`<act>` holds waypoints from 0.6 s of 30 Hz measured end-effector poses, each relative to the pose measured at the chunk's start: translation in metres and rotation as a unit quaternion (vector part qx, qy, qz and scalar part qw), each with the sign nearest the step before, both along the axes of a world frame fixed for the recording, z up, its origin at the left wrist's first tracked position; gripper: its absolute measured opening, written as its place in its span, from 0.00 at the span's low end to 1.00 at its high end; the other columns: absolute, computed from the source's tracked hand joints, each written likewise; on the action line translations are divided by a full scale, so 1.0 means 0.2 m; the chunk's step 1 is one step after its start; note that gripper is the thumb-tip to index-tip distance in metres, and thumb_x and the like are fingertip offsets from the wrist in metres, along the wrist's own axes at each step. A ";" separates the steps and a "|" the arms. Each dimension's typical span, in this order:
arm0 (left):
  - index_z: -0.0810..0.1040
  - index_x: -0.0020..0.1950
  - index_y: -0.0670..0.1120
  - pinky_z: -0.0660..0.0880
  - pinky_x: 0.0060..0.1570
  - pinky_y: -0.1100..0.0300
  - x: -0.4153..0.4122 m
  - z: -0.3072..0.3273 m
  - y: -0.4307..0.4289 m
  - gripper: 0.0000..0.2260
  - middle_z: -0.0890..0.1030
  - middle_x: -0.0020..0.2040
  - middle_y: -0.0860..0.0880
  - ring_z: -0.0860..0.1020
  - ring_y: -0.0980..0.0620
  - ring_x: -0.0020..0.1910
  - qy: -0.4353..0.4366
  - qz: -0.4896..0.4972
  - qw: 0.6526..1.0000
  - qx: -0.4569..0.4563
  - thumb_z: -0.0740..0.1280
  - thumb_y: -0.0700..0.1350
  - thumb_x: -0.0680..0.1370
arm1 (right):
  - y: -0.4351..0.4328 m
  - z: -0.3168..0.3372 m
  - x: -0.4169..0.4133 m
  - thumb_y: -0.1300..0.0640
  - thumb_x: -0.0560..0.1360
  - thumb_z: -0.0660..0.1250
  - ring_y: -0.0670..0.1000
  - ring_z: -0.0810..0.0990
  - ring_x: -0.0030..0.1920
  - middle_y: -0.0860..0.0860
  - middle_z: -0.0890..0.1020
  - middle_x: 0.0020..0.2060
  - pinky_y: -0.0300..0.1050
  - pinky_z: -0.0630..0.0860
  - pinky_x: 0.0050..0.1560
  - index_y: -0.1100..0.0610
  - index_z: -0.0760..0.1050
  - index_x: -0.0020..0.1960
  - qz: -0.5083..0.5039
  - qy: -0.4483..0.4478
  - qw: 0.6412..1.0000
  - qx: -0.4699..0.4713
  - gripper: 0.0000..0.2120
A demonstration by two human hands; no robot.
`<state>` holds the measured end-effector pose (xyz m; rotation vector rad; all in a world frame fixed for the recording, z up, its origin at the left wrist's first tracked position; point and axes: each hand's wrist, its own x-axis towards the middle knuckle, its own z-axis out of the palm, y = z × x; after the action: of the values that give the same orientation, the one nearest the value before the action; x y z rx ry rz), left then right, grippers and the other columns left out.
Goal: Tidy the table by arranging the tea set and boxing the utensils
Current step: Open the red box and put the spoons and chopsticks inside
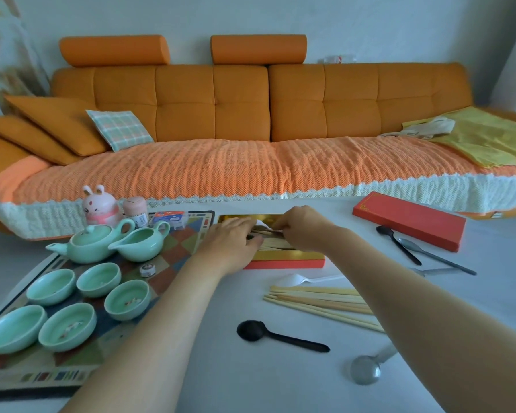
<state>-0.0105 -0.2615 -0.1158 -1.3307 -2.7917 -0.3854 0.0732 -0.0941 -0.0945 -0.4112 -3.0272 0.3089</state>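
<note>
An open red box with a gold lining [283,257] lies mid-table. Over it, my left hand [233,239] presses flat on the utensils inside. My right hand [301,228] pinches a bundle of chopsticks [268,231] lying in the box. The red lid [408,219] rests at the right. Loose chopsticks [319,302], a white spoon [298,278], a black spoon [277,335], a metal ladle [367,368] and further spoons [414,245] lie on the white table. On the patterned mat [179,248] at the left stand a green teapot [93,239], a pitcher [143,239] and several green cups [99,278].
A pink rabbit figure [100,205], a small jar [136,210] and a small blue packet [170,219] stand at the mat's far edge. A small round lid [147,269] lies on the mat. An orange sofa [251,114] runs behind the table.
</note>
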 end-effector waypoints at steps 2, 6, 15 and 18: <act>0.61 0.78 0.54 0.58 0.71 0.51 0.01 0.01 0.01 0.25 0.65 0.77 0.53 0.61 0.51 0.75 -0.002 0.003 1.000 0.017 0.54 0.60 0.82 | 0.02 0.02 0.04 0.64 0.78 0.55 0.49 0.79 0.39 0.51 0.83 0.50 0.47 0.80 0.40 0.49 0.82 0.57 -0.013 0.045 0.997 -0.054 0.20; 0.62 0.77 0.54 0.58 0.72 0.50 0.04 0.02 0.04 0.24 0.65 0.76 0.53 0.60 0.51 0.75 -0.004 -0.018 0.999 0.048 0.56 0.58 0.82 | 0.10 0.06 0.14 0.64 0.79 0.56 0.48 0.77 0.42 0.52 0.81 0.57 0.39 0.73 0.42 0.55 0.81 0.58 -0.054 0.170 0.981 -0.072 0.17; 0.68 0.73 0.51 0.64 0.67 0.52 0.25 0.03 0.26 0.21 0.70 0.70 0.53 0.64 0.52 0.70 0.006 -0.091 0.992 0.090 0.58 0.55 0.82 | 0.33 -0.08 0.35 0.52 0.78 0.63 0.54 0.79 0.51 0.54 0.81 0.53 0.48 0.79 0.49 0.59 0.80 0.54 -0.181 -0.006 0.983 0.029 0.13; 0.66 0.75 0.51 0.61 0.71 0.50 0.31 0.00 0.31 0.23 0.66 0.74 0.53 0.60 0.51 0.73 -0.002 -0.112 0.993 0.036 0.57 0.58 0.82 | 0.34 -0.11 0.37 0.50 0.76 0.66 0.52 0.75 0.39 0.52 0.76 0.39 0.44 0.70 0.33 0.58 0.75 0.39 -0.201 -0.029 0.978 0.040 0.12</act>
<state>0.0506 -0.1991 -0.1159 -1.6329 -2.6095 -0.4910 0.1479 -0.0258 -0.1173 -1.0166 -2.9021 0.1475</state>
